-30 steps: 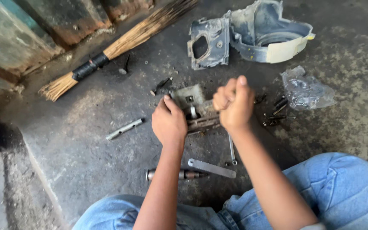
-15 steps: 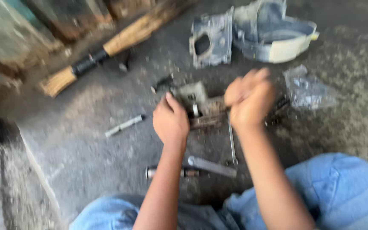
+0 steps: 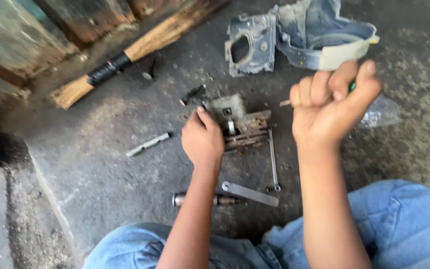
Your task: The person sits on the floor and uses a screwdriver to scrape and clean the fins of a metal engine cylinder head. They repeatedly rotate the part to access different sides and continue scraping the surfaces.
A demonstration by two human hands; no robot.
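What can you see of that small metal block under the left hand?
The metal block is a small, dirty grey assembly lying on the dark, oily concrete floor. Its upper part is a squarish light-grey housing with a small dark opening; below it sit rusty brown ribbed plates, and a short pale pin stands between them. The left hand rests against its left side, fingertips on the housing. A slim wrench lies just right of it, touching or almost touching its lower right corner.
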